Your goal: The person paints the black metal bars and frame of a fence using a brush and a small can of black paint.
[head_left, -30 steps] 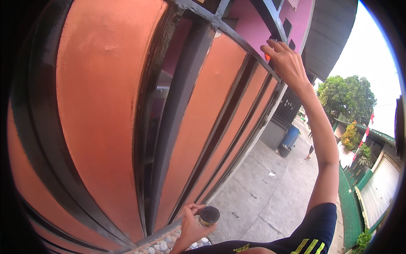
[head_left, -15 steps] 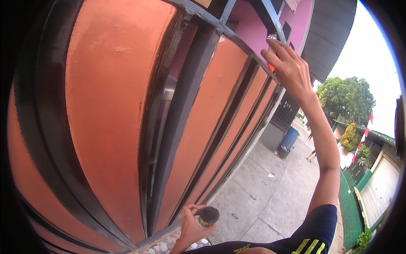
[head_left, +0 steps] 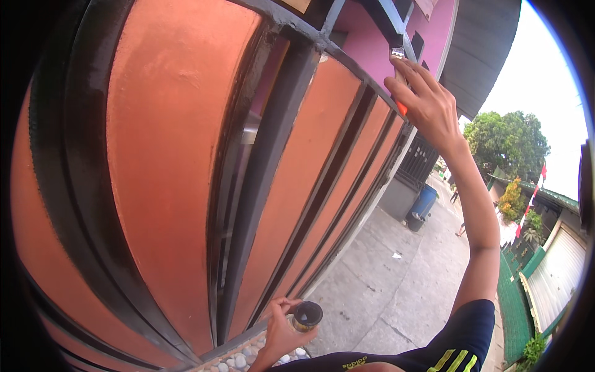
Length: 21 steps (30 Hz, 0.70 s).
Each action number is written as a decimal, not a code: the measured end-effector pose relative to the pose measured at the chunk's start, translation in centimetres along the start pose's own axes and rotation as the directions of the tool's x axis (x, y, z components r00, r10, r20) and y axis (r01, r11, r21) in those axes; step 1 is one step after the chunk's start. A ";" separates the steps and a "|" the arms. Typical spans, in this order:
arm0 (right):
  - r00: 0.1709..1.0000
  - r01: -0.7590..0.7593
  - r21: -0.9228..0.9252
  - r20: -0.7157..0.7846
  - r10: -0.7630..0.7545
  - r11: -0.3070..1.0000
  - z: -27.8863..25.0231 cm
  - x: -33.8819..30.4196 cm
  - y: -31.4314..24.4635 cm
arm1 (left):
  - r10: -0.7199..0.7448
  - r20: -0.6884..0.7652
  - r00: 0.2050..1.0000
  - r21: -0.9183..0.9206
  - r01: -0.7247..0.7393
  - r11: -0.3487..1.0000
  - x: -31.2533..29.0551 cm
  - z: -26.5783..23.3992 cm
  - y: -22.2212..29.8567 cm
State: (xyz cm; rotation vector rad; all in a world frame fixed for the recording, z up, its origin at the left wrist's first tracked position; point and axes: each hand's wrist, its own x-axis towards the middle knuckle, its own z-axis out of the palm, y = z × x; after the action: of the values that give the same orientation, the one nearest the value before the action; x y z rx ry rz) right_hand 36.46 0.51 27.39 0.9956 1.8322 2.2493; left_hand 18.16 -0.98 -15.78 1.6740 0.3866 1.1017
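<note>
The right arm (head_left: 481,204) is standing raised with its elbow (head_left: 484,251) slightly bending, the right hand (head_left: 429,105) is gripping between thumb (head_left: 400,93) and fingers (head_left: 421,71), and the left hand (head_left: 280,338) is holding low, its digits curling into a rounded clasp.

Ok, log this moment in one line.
left hand: holds open can | right hand: raised, holds paintbrush near dark bar | nearby: orange panels, dark uprights

Outdoor street frontage | orange-black fence (head_left: 173,155) | concrete pavement (head_left: 369,282) | tree (head_left: 508,139)
</note>
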 end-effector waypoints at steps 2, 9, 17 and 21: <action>0.999 0.014 0.028 -0.041 -0.012 1.000 0.1 -0.4 -0.4 | -0.015 -0.023 1.000 -0.032 0.014 0.999 0.0 0.1 -0.2; 0.996 -0.028 0.056 0.086 0.023 0.998 2.1 -1.0 1.8 | -0.035 0.005 0.999 -0.021 0.035 0.999 -0.2 0.2 0.5; 1.000 0.019 0.098 0.014 -0.020 0.995 0.3 -0.4 0.5 | -0.047 -0.036 0.998 -0.015 0.047 0.999 -0.1 0.4 0.4; 0.991 -0.007 0.057 0.131 0.000 0.998 1.4 0.1 1.3 | -0.018 -0.046 0.999 -0.022 0.017 1.000 -0.1 0.2 0.6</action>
State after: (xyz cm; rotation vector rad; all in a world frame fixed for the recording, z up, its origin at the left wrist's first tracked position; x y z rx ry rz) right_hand 37.51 1.41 28.69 1.1272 1.8504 2.0899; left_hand 18.13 -1.40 -15.32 1.6259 0.4170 1.1298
